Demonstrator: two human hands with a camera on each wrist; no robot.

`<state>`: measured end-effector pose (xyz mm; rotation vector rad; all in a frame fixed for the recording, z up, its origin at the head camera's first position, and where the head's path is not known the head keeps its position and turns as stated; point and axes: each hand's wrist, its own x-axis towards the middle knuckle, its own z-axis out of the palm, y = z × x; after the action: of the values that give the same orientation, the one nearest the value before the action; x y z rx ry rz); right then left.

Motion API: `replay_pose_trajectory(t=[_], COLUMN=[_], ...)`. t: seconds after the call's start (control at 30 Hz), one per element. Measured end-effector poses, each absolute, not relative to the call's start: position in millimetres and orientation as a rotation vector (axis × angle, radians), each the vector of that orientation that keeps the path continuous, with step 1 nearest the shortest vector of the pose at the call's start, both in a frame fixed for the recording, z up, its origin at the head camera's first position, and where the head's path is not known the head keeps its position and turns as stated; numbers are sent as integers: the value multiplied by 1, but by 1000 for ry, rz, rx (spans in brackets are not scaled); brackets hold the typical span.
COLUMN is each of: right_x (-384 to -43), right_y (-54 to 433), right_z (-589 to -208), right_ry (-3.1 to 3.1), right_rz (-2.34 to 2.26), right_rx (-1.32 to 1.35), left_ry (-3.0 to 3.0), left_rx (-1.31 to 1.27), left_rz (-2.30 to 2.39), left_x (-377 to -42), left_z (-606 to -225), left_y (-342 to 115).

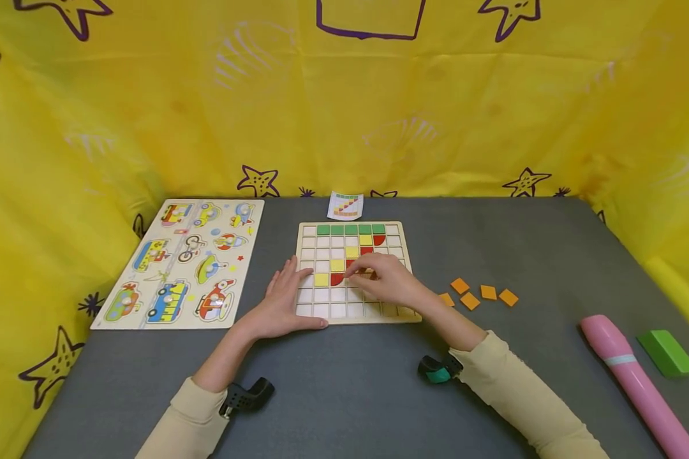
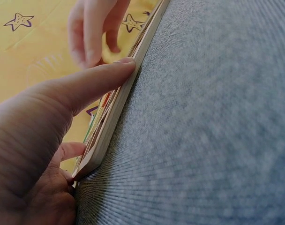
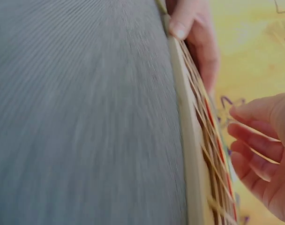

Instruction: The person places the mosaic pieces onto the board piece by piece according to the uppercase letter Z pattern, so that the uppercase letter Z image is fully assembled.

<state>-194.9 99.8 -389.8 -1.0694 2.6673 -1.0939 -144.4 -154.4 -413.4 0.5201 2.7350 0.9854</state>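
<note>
A wooden grid board [image 1: 337,310] lies flat on the dark table. Green squares [image 1: 351,229] fill part of its top row, while yellow squares [image 1: 321,279] and red rounded pieces [image 1: 337,279] form a diagonal. My left hand [image 1: 275,312] rests spread at the board's left side, its thumb [image 2: 105,77] on the near edge. Over the middle of the grid hovers my right hand [image 1: 387,277], hiding several cells. Its fingers are loosely bent, and the right wrist view shows nothing between them. Several orange squares [image 1: 470,301] lie on the table right of the board.
Behind the board stands a small pattern card [image 1: 346,206]. A vehicle puzzle board [image 1: 175,271] lies at the left. To the right are a pink stick-like object [image 1: 637,382] and a green block [image 1: 668,354]. Yellow cloth [image 1: 344,127] encloses the table's back and sides.
</note>
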Motion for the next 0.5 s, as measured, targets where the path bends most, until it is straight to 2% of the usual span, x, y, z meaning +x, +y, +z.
replay_pose_trajectory(t=[0.5], right_x=[-175], right_y=[217], right_z=[-387], right_ry=[2820], right_rz=[-845], right_rx=[-973], left_ry=[2741], left_rx=[525], left_rz=[983], left_x=[-145], left_z=[-414], left_y=[-157])
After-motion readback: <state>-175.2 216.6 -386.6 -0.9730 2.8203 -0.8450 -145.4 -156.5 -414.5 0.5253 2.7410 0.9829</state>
